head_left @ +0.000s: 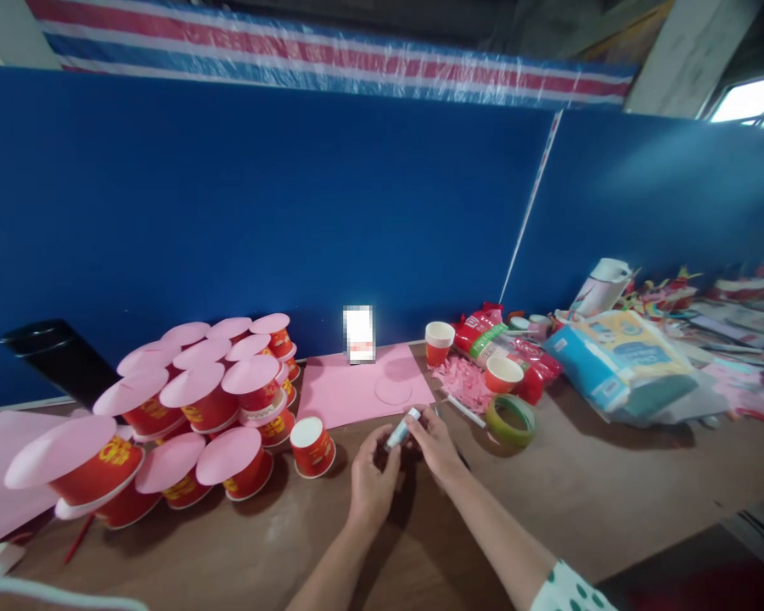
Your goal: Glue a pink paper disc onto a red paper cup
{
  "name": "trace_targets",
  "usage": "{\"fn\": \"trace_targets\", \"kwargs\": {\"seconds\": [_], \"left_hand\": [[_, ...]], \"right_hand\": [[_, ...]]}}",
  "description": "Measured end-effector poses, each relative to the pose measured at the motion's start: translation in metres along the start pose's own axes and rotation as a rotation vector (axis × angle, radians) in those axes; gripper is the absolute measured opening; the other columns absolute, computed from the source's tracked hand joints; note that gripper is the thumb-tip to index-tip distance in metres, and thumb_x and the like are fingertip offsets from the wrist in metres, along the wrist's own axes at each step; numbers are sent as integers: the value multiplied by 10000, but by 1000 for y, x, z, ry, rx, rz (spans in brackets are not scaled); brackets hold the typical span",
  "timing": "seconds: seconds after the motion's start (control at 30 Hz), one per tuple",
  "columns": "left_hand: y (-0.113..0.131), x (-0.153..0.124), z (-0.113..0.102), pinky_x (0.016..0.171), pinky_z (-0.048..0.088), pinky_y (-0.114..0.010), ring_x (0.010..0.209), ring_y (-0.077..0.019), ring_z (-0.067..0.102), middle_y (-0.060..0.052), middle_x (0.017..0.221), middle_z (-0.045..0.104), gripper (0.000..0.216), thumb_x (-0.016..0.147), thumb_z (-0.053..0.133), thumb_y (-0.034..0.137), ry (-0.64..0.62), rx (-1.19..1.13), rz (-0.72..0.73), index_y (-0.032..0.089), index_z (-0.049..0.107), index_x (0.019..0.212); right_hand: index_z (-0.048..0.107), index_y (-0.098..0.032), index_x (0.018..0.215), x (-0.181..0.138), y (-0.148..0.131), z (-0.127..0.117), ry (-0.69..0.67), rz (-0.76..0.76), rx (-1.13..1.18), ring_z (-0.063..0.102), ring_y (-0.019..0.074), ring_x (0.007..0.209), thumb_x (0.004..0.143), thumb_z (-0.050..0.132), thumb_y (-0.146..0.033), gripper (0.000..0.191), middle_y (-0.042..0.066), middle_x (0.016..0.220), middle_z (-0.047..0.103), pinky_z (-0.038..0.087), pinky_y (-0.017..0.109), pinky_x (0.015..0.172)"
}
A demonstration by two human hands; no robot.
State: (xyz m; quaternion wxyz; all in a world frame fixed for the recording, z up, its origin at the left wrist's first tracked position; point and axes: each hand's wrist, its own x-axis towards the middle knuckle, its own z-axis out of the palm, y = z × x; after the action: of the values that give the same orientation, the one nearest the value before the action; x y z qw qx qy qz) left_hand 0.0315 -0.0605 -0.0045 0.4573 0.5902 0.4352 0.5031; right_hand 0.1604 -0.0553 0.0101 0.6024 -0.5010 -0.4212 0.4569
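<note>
Both hands meet over the brown table [331, 543] around a small white and light-blue glue stick [400, 432]. My left hand [373, 479] is closed on its lower end, while the fingers of my right hand [437, 445] grip the upper end. Just beyond them lies a pink paper sheet [334, 392] with a round outline at its right. To the left of my hands a red paper cup [314, 450] stands upside down, its white base bare. Farther left, upturned red cups stand grouped and partly stacked, topped with pink paper discs [229, 459].
A black bottle [60, 361] leans behind the cups. On the right are pink paper scraps [462, 382], a white pen-like stick [464, 411], green tape [513, 422], two upright cups, a red package [484, 331] and a blue-yellow pack [624, 361]. A blue partition [261, 204] closes the back.
</note>
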Motion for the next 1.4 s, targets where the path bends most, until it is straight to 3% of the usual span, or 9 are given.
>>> {"fn": "trace_targets", "kwargs": {"seconds": [0.27, 0.5, 0.7, 0.87, 1.07, 1.17, 1.27, 1.4], "left_hand": [[8, 0, -2, 835, 514, -336, 893, -208, 654, -84, 951, 710, 268, 801, 602, 339, -45, 24, -6, 157, 662, 988], [3, -6, 2, 649, 495, -273, 700, -163, 603, -64, 865, 706, 313, 843, 541, 366, -148, 73, -36, 156, 666, 1038], [7, -7, 1, 755, 467, -299, 818, -203, 620, -87, 905, 699, 301, 872, 513, 389, -247, 182, 13, 150, 670, 965], [12, -12, 3, 674, 437, -275, 714, -186, 586, -66, 760, 664, 328, 901, 457, 403, -264, 231, 32, 147, 659, 867], [13, -16, 8, 622, 414, -258, 652, -164, 557, -45, 726, 640, 341, 897, 452, 412, -256, 205, -1, 138, 652, 926], [13, -16, 7, 613, 396, -264, 627, -163, 541, -41, 671, 609, 348, 891, 446, 422, -244, 283, -10, 132, 622, 812], [17, -15, 8, 620, 385, -272, 647, -172, 550, -52, 689, 607, 339, 894, 424, 431, -264, 343, -27, 153, 552, 749], [29, -17, 11, 643, 386, -285, 691, -189, 568, -70, 756, 627, 296, 905, 387, 428, -310, 376, -63, 175, 505, 807]], "right_hand": [[520, -209, 789, -7, 2, -2, -35, -1, -20, 490, 115, 509, 740, 628, -589, 399, -46, 602, 514, 425, 229, 479], [551, -189, 739, -11, 3, -2, -26, -68, -110, 460, 119, 538, 750, 622, -588, 406, -30, 599, 501, 404, 240, 520], [497, -202, 635, -13, 2, -1, 43, -118, -201, 405, 120, 527, 778, 579, -601, 432, -40, 549, 429, 358, 242, 517], [433, -210, 569, -12, 0, 0, 105, -138, -240, 366, 110, 502, 778, 547, -631, 484, -45, 520, 388, 311, 239, 485], [390, -214, 549, -12, -4, 0, 138, -142, -226, 320, 93, 483, 764, 540, -631, 493, -60, 510, 340, 274, 234, 468], [395, -209, 547, -13, -5, 0, 148, -143, -201, 329, 90, 491, 756, 559, -612, 482, -60, 513, 352, 284, 230, 476], [409, -205, 552, -14, -6, 2, 161, -130, -168, 328, 86, 480, 750, 575, -595, 468, -62, 507, 354, 279, 224, 461], [426, -203, 585, -15, -9, 5, 179, -104, -104, 317, 81, 463, 767, 540, -606, 457, -63, 512, 354, 280, 214, 433]]}}
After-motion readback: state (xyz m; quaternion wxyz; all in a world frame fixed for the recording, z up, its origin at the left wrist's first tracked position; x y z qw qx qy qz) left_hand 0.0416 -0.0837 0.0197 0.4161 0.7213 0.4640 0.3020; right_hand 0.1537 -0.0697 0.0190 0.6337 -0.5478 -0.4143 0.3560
